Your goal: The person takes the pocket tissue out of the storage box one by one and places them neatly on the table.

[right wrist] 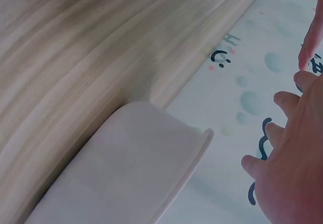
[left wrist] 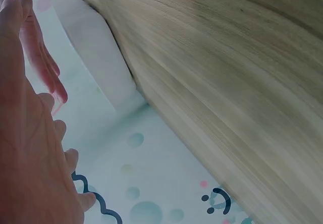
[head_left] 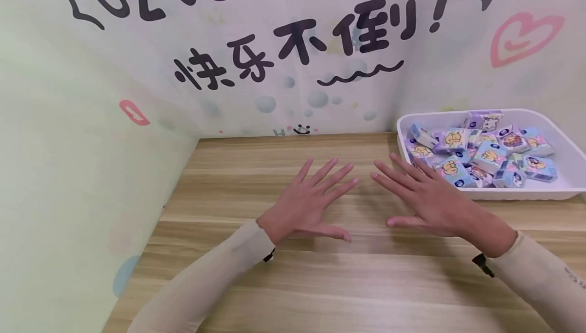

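Saw L hand (head_left: 306,207) & R hand (head_left: 432,202) over bench (head_left: 348,282), both spread, holding nothing. Found small packs (head_left: 490,156) in wht tray (head_left: 569,174), back R. Rate handling as prob. not begun; can't rule out finished.

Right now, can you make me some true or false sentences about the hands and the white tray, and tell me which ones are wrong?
1. The left hand has its fingers spread. True.
2. The white tray holds printed boxes. True.
3. The right hand is gripping a box. False: its fingers are spread and it holds nothing.
4. The white tray is on the person's left. False: it is on the right.
5. The two hands are clasped together. False: there is a gap between them.
6. The table has a wood-grain top. True.
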The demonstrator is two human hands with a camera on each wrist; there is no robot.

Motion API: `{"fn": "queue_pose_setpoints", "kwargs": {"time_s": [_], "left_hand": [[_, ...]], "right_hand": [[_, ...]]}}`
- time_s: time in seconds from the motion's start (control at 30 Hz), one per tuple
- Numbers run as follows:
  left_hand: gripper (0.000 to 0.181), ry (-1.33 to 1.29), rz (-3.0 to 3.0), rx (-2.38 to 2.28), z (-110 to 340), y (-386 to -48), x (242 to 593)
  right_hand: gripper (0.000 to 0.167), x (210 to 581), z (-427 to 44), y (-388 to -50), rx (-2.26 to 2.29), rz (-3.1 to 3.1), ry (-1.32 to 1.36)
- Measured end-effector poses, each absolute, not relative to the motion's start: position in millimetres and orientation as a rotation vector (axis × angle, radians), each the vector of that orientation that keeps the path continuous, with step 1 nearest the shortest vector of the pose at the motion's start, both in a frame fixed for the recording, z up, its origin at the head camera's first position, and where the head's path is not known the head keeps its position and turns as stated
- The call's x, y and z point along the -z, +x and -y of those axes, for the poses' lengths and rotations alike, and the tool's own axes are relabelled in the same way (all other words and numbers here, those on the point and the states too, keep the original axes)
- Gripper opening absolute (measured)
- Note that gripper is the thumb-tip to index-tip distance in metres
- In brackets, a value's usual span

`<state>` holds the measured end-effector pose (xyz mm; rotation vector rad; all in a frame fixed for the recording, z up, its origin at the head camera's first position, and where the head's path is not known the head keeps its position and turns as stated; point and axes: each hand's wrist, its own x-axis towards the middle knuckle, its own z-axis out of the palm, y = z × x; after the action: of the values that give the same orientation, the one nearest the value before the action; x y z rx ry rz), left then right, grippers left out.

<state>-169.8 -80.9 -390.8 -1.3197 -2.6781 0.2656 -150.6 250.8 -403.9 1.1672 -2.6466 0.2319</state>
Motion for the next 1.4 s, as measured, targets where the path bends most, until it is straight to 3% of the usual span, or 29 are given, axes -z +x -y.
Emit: {"fn": "queue_pose_setpoints", "kwargs": {"time_s": [0.4, 0.8, 1.13, 1.4], "left_hand": [[0.117, -1.244, 2.741, -0.106, 64.1, -188.2, 394.3], [0.102, -1.191, 3.001, 0.775, 45.6, -207.9, 400.2], [0.092, -1.111, 3.043, 1.212, 14.1, -209.7, 405.8], [0.091, -1.135, 3.067, 1.220, -20.2, -205.6, 404.5]], "right_hand": [[0.094, 399.7, -282.3, -155.5, -0.198, 2.717, 1.013], [0.091, 399.9, -343.5, -156.5, -0.283, 2.838, 0.760], [0.083, 405.6, -406.1, -159.9, -0.317, 2.889, 0.399], [0.091, 407.8, -453.4, -157.3, -0.337, 2.936, 0.067]]}}
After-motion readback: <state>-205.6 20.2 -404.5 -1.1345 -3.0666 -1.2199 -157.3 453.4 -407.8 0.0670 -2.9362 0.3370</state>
